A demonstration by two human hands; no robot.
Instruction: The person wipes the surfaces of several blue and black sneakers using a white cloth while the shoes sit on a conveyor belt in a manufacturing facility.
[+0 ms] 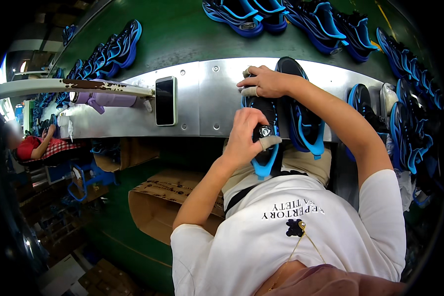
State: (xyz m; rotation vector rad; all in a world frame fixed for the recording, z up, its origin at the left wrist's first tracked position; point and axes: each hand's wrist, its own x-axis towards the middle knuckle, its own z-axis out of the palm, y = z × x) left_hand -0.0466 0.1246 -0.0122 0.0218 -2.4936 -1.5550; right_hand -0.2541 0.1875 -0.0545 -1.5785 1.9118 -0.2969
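Note:
A black and blue sports shoe (265,106) lies in front of me, its toe on the metal strip and its blue heel loop toward my body. My left hand (247,132) is closed at the shoe's opening, around a dark part with a shiny round end, probably the tongue. A pale cover wraps its thumb. Over the toe, my right hand (265,81) curls its fingers, two of them in pale covers; its grip there is partly hidden. Just to the right lies a second matching shoe (308,118), touched by neither hand.
A phone (166,101) and a lilac bottle (114,100) are on the metal strip (200,74), under a chipped white bar (59,88). More shoes (237,17) stand on the green surface (177,34). An open cardboard box (158,197) sits below; another person (39,148) works at far left.

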